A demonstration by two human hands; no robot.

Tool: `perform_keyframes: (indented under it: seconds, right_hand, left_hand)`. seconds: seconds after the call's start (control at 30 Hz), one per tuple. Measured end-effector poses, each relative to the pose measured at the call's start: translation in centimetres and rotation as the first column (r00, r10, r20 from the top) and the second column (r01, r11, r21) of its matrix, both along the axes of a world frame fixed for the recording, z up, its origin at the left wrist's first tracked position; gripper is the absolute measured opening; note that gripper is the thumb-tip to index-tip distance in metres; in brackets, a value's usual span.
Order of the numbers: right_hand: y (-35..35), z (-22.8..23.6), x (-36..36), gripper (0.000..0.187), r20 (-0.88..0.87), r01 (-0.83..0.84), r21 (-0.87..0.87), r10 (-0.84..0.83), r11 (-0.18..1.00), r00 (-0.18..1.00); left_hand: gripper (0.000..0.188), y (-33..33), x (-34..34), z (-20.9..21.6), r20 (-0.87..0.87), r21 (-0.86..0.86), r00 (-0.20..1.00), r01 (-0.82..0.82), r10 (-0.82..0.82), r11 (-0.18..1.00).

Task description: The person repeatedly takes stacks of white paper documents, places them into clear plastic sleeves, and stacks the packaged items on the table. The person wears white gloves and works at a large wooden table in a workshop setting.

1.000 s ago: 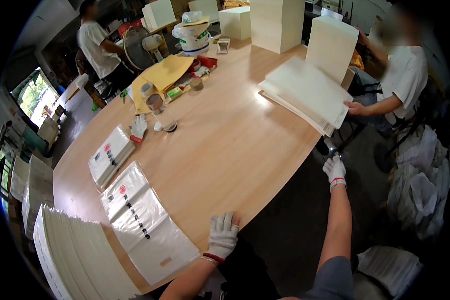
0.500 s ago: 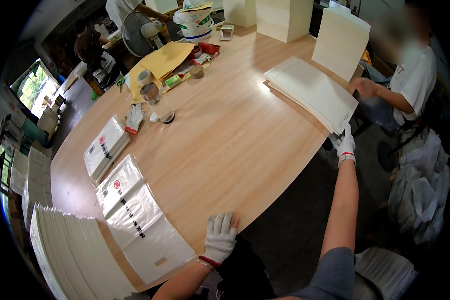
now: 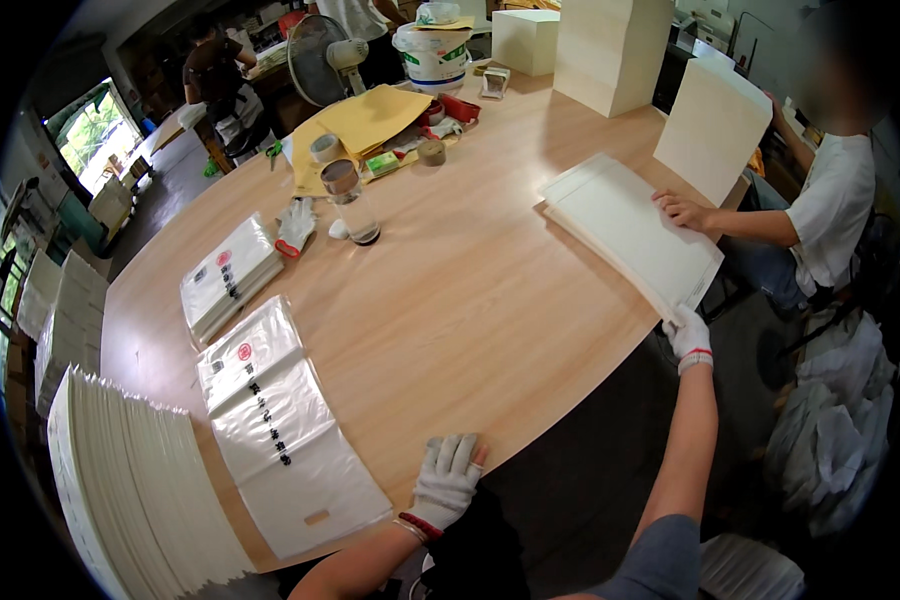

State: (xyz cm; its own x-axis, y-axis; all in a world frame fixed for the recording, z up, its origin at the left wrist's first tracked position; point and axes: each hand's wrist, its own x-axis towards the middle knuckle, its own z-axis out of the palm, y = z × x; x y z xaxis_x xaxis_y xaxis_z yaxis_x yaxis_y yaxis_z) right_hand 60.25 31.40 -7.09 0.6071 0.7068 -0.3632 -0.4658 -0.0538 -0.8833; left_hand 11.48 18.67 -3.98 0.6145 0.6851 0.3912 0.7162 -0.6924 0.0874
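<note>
My right hand (image 3: 688, 335), in a white glove with a red band at the cuff, holds the near corner of a small stack of large white sheets (image 3: 620, 235) at the table's right edge. A co-worker's bare hand lies on the same stack. Flat on the near edge of the table, my left hand (image 3: 448, 474) is open, its white glove leaving the thumb tip bare. Left of it lies a flat printed clear plastic bag (image 3: 300, 430) with a handle slot. Another pile of folded plastic bags (image 3: 232, 276) sits beyond that.
A tall stack of white folded sheets (image 3: 140, 490) stands at the near left. Farther back are a glass jar (image 3: 353, 208), yellow envelopes (image 3: 370, 125), tape rolls (image 3: 431, 153), a white bucket (image 3: 433, 58) and a fan (image 3: 320, 62). The co-worker (image 3: 830, 190) sits at the right beside upright white boards (image 3: 712, 130).
The co-worker's hand has moved left onto the sheets. My right hand has closed round the stack's near corner. My left hand stays on the table edge. The view has shifted slightly.
</note>
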Motion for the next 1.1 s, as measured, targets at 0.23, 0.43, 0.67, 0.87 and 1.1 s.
perform_keyframes:
  seconds: [0.23, 0.43, 0.67, 0.87, 1.1]
  right_hand:
    - [-9.2, 0.0, -12.6, 0.017, -0.176, -0.151, 0.005, 0.149, 0.989, 0.973]
    - [-17.3, -0.1, -23.5, 0.02, -0.156, -0.413, 0.022, 0.412, 0.91, 0.898]
    - [-19.3, 0.7, -33.7, 0.033, -0.119, -0.383, 0.102, 0.393, 0.918, 0.912]
    - [-16.6, 1.2, -36.7, 0.02, -0.089, -0.314, 0.107, 0.323, 0.944, 0.942]
    - [-19.1, 5.5, -39.4, 0.014, -0.029, -0.23, 0.046, 0.232, 0.972, 0.972]
  left_hand:
    - [0.026, -0.2, -0.1, -0.1, 0.058, 0.035, 0.998, -0.025, 0.023, 0.999]
    - [0.042, -0.9, -1.1, 0.5, 0.067, -0.016, 0.998, 0.005, -0.004, 1.0]
    - [0.038, -11.3, -5.7, 3.5, 0.444, -0.383, 0.893, 0.118, 0.07, 0.916]
    - [0.027, -18.9, -13.1, 3.5, 0.375, -0.611, 0.814, -0.143, 0.444, 0.778]
    - [0.023, -22.5, -17.1, 3.3, 0.376, -0.582, 0.743, -0.276, 0.554, 0.765]
